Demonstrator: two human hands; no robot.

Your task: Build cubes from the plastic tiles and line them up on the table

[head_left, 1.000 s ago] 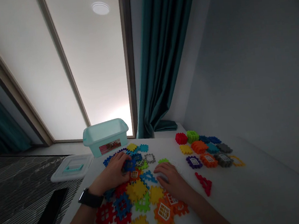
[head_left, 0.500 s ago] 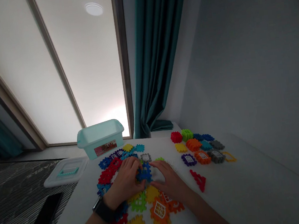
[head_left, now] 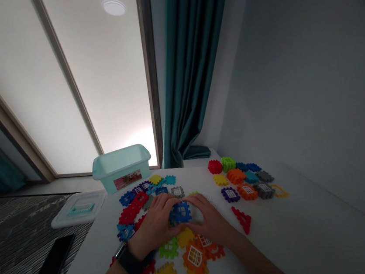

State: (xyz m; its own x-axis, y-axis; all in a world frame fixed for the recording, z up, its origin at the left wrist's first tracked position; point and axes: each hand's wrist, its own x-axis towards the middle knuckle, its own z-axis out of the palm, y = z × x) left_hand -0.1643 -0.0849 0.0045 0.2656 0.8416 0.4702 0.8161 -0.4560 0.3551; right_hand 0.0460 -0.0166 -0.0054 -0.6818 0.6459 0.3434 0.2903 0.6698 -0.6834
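Between my two hands is a blue interlocking square tile (head_left: 182,212) with notched edges and a window-like cutout. My left hand (head_left: 157,219), wearing a dark watch on the wrist, grips its left side with thumb and fingers. On the other side, the thumb and fingers of my right hand (head_left: 208,216) close on the tile's right edge. Below them lie yellow (head_left: 185,238), lime green (head_left: 169,247) and orange (head_left: 195,255) tiles. Red tiles (head_left: 128,214) spread out left of my left hand. A grey window tile (head_left: 177,192) lies just beyond.
A mint green bin (head_left: 123,172) stands at the table's back left, its clear lid (head_left: 78,209) beside it. A black phone (head_left: 49,268) lies at the left. Sorted tile stacks, including an orange stack (head_left: 236,176), and a red triangle (head_left: 242,220) are at the right.
My right hand has moved left and now touches the blue tile, which has shifted slightly right and turned. My left hand still holds it.
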